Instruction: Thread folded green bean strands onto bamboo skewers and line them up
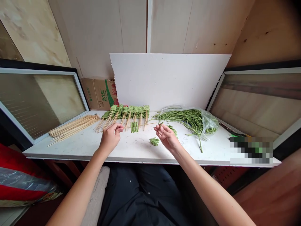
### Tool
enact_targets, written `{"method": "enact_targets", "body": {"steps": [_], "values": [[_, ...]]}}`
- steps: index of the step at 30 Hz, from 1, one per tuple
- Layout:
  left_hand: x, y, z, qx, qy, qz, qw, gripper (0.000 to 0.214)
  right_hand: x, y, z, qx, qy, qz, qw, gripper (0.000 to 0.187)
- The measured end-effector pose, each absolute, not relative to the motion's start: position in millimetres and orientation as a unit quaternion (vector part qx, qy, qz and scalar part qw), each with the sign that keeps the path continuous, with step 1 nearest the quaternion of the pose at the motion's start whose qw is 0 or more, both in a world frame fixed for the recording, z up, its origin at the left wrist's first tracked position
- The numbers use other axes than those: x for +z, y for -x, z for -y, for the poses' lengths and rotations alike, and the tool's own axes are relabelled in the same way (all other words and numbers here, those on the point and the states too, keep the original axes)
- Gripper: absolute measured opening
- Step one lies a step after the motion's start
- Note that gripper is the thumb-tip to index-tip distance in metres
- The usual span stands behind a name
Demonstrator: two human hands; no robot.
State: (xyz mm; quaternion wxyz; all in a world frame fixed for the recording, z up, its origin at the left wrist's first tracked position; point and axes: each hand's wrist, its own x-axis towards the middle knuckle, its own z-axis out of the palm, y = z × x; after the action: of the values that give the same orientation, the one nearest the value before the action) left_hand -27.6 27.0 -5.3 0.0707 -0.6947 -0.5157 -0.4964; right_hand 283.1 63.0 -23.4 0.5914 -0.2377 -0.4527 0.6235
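Observation:
My left hand point(111, 138) is closed round one end of a thin wooden skewer point(127, 127), held level above the table. Several short green bean pieces point(134, 127) sit side by side across the middle of that skewer. At its other end, my right hand point(166, 135) pinches a single cut bean piece point(161, 124) by the tip; whether the skewer has pierced it I cannot tell. Below and between the hands lies a small heap of cut bean pieces point(154, 141). Another heap of pieces point(173, 130) is partly hidden behind my right hand.
Loaded bean skewers point(127, 112) are stacked at the back. Bare skewers point(75, 125) lie in a pile on the left. Long uncut green beans point(185, 117) spill from a clear plastic bag point(208, 124). Behind stand a cardboard box point(100, 94) and a white board point(169, 81).

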Motion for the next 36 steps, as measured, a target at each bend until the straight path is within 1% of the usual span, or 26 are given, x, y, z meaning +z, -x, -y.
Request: {"method": "enact_targets", "body": {"steps": [8, 15, 36], "values": [[2, 16, -17, -0.502, 0.698, 0.502, 0.093, 0.019, -15, -285, -58, 0.622, 0.234, 0.47, 0.581, 0.043], [3, 14, -15, -0.492, 0.699, 0.511, 0.091, 0.02, -8, -282, -51, 0.629, 0.243, 0.457, 0.58, 0.036], [-3, 12, -18, -0.5, 0.712, 0.483, 0.105, 0.019, -12, -282, -52, 0.639, 0.237, 0.44, 0.585, 0.03]]}}
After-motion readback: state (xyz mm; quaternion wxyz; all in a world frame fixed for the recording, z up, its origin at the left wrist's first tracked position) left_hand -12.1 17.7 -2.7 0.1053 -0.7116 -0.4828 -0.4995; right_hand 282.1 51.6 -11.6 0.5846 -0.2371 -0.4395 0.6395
